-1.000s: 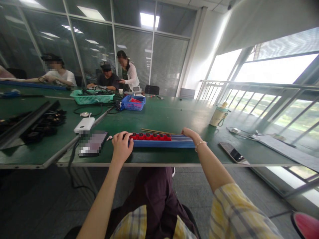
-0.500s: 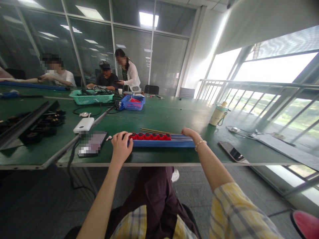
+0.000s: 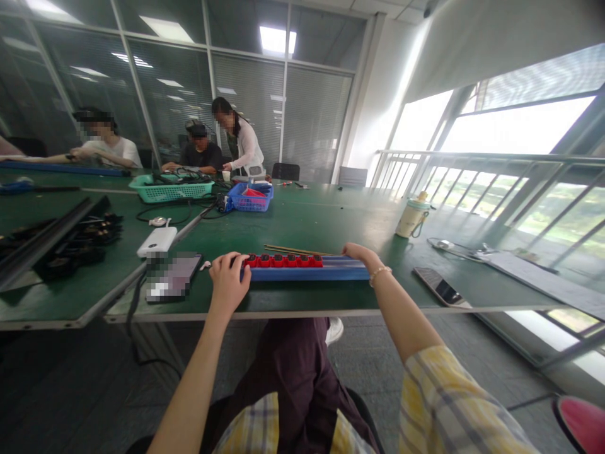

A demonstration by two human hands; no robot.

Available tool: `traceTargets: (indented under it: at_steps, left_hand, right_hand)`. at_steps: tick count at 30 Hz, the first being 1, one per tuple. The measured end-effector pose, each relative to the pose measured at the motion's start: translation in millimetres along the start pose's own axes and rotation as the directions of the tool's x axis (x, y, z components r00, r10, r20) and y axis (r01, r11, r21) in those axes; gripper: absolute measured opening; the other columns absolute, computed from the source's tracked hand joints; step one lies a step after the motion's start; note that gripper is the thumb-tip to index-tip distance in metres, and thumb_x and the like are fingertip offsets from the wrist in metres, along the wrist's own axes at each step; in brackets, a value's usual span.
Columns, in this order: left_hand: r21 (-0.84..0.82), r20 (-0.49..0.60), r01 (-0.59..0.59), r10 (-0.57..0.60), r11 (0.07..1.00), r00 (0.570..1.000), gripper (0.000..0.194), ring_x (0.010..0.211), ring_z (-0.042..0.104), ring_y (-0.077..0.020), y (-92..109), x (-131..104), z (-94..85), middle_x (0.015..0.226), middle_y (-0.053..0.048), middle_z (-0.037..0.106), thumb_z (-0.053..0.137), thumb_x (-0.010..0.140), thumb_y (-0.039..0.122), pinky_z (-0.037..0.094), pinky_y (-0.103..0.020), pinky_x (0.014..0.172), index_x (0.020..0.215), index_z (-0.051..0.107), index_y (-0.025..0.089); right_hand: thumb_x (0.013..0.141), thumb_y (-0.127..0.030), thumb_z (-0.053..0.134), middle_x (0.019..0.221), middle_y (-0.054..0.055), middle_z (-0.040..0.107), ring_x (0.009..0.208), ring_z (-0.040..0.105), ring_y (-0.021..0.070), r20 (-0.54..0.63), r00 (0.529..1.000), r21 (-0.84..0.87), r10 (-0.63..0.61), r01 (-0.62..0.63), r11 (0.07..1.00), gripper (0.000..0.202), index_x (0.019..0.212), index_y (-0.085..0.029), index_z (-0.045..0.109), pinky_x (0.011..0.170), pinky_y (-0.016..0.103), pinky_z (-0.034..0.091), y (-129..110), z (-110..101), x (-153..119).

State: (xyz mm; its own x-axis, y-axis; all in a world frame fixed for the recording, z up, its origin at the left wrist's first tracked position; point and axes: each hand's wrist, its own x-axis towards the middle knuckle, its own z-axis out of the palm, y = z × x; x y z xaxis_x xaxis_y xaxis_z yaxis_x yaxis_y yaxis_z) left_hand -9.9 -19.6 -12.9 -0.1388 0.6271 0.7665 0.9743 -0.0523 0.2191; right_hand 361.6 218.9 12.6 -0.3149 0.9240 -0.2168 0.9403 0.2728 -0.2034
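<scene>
A long blue strip housing (image 3: 302, 274) lies on the table near its front edge. Red square blocks with dark centres (image 3: 288, 260) sit in a row along its left and middle part; towards the right the channel shows bare and greyish. My left hand (image 3: 230, 277) grips the left end, thumb on the near side and fingers over the top by the first red block. At the other end my right hand (image 3: 360, 253) is closed over the strip, its fingertips partly hidden behind it. Thin brass-coloured rods (image 3: 293, 250) lie just beyond the strip.
Phones (image 3: 174, 277) (image 3: 439, 287) flank the strip, with a white power bank (image 3: 157, 242) at left and a cup (image 3: 412, 218) at right. Behind stand a green basket (image 3: 171, 193) of cables and a blue basket (image 3: 250, 202). Black parts (image 3: 75, 246) lie far left. Several people are across the table.
Both hands keep their hold on the strip, which stays in place. My view has shifted slightly. Across the table, the standing person leans further forward.
</scene>
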Motion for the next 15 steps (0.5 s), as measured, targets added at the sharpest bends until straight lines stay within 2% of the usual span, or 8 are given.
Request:
traceTargets:
  at_steps: [8, 15]
  left_hand:
    - [0.004, -0.003, 0.0, 0.0, 1.0, 1.0, 0.031, 0.113, 0.046, -0.0309, -0.5, -0.9, -0.7, 0.122, -0.012, 0.061, 0.047, 0.094, 0.034, 0.039, -0.046, 0.096, 0.112, 0.069, 0.021]
    - [0.003, 0.001, 0.002, -0.002, 1.0, 1.0, 0.031, 0.114, 0.046, -0.0309, -0.4, -0.3, 0.1, 0.122, -0.012, 0.06, 0.047, 0.094, 0.033, 0.039, -0.046, 0.096, 0.112, 0.069, 0.021]
  right_hand:
    - [0.082, -0.022, 0.061, 0.1, 0.009, 0.078, 0.092, 0.07, 0.0218, 0.033, 0.999, 0.044, 0.004, -0.006, 0.999, 0.024, 0.096, -0.015, 0.08, 0.083, 0.029, 0.053, 0.2, -2.2, 1.3]
    - [0.078, -0.009, 0.055, 0.104, 0.008, 0.078, 0.089, 0.071, 0.0196, 0.055, 0.998, 0.054, 0.011, -0.014, 0.998, 0.036, 0.103, -0.016, 0.08, 0.079, 0.026, 0.053, -0.4, -2.0, 0.8]
